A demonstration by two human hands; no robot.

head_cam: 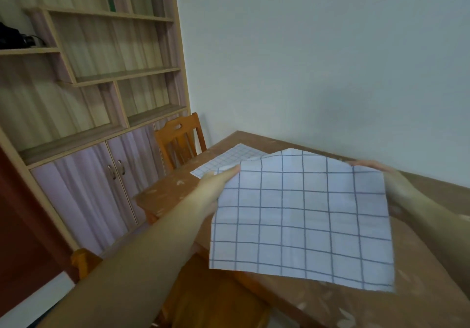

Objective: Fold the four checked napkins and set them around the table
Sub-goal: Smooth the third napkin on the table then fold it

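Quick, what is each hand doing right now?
Left hand: holds the checked napkin at its upper left corner.
Right hand: holds its upper right corner.

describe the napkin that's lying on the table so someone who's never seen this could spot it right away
Start at the brown wooden table and go to its far left corner, in front of the orange wooden chair. The flat checked napkin lies there on the tabletop. Unlike the larger-looking checked napkin held up in both hands, nothing touches it.

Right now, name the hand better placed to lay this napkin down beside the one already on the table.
Probably left. The left hand grips the held napkin beside the flat napkin; the right hand holds the far corner.
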